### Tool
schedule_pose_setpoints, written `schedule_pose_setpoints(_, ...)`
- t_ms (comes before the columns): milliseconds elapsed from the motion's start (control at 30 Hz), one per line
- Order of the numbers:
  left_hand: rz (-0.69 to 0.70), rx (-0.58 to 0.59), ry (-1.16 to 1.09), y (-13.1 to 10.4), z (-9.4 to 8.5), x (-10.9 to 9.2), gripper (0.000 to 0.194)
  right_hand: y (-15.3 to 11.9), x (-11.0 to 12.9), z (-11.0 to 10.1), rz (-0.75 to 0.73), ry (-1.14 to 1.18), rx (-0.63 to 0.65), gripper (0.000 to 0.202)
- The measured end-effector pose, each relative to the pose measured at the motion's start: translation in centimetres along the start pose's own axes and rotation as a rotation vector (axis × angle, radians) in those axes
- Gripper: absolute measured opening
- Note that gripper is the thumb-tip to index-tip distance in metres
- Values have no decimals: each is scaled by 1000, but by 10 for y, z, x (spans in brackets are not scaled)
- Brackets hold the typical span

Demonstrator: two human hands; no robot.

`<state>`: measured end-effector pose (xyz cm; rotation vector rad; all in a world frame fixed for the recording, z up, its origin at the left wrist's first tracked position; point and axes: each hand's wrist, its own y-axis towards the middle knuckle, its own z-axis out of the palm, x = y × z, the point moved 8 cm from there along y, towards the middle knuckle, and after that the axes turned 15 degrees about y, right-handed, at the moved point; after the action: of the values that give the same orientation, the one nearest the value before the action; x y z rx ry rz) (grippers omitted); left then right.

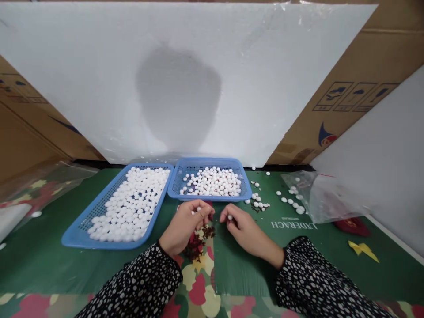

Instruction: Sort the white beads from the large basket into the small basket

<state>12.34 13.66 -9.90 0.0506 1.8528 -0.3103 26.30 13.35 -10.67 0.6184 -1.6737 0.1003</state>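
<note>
My left hand [187, 223] is curled just in front of the smaller blue basket, with small white balls [198, 209] showing between its fingers. Facing it, my right hand [243, 229] pinches one white ball [229, 217] at its fingertips. A short gap separates the two hands. Below my left hand lies a pile of dark red shreds [194, 247] on the patterned sheet. The smaller blue basket [210, 198] holds many white balls, with reddish bits among them. To its left, the larger blue basket [77, 240] holds many more white balls.
Loose white balls [290, 201] and dark bits are scattered to the right on the green covering [245, 274]. A clear plastic bag [326, 198], a red pouch [353, 226] and a yellow scrap [362, 250] lie farther right. A white panel [99, 88] and cardboard [361, 66] stand behind.
</note>
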Motion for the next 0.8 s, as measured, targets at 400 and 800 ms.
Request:
schedule_pose_setpoints(400, -5, 13, -117, 2, 5, 7, 26, 0, -4, 18, 23, -166, 151, 29)
schedule_pose_setpoints(800, -17, 27, -29, 3, 5, 11, 26, 3, -7, 12, -18, -192, 84, 27)
